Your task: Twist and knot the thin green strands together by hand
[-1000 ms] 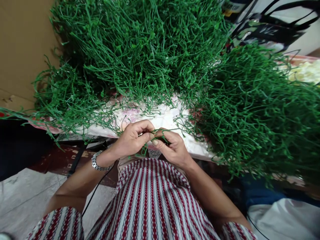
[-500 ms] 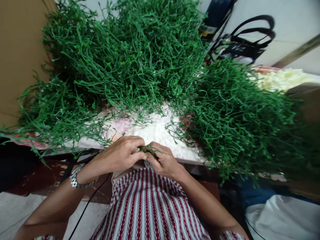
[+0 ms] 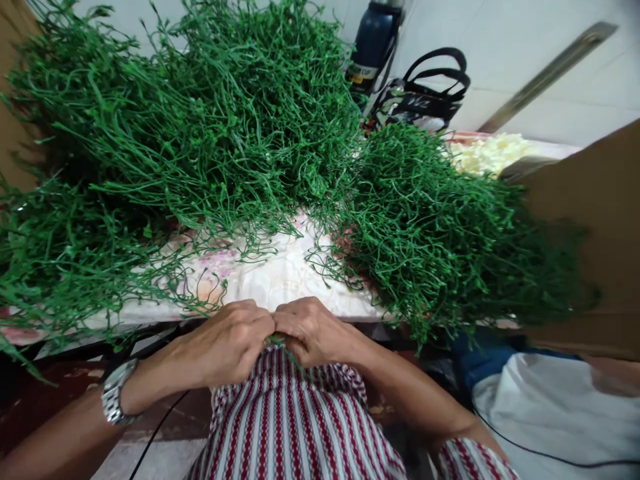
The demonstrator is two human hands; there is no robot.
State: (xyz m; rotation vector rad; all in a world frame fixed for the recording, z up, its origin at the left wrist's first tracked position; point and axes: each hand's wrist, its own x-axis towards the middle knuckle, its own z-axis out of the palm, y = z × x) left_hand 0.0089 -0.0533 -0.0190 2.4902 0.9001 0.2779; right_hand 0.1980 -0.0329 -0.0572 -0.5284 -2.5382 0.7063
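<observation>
My left hand [image 3: 235, 341] and my right hand [image 3: 313, 328] meet knuckle to knuckle just in front of the table's edge, over the striped shirt. Both are closed, with thin green stems [image 3: 278, 341] pinched between them; only a little green shows below the fingers, and the fingertips are mostly hidden. Beyond the hands, a large tangled heap of green stems [image 3: 200, 127] with small knobbed tips covers the back and left of the table. Another heap of the same stems [image 3: 430, 227] lies to the right.
The table has a pale floral cloth [image 3: 270, 280]. A dark blue bottle [image 3: 373, 50] and a black-handled bag [image 3: 420, 100] stand at the back. Pale yellow pieces [image 3: 493, 153] lie at the back right, near a cardboard box [image 3: 590, 220]. White fabric [image 3: 555, 413] is at lower right.
My hands have come together and turned knuckles up, lower against the shirt, so the stems between them are now mostly covered. The view has shifted to the right.
</observation>
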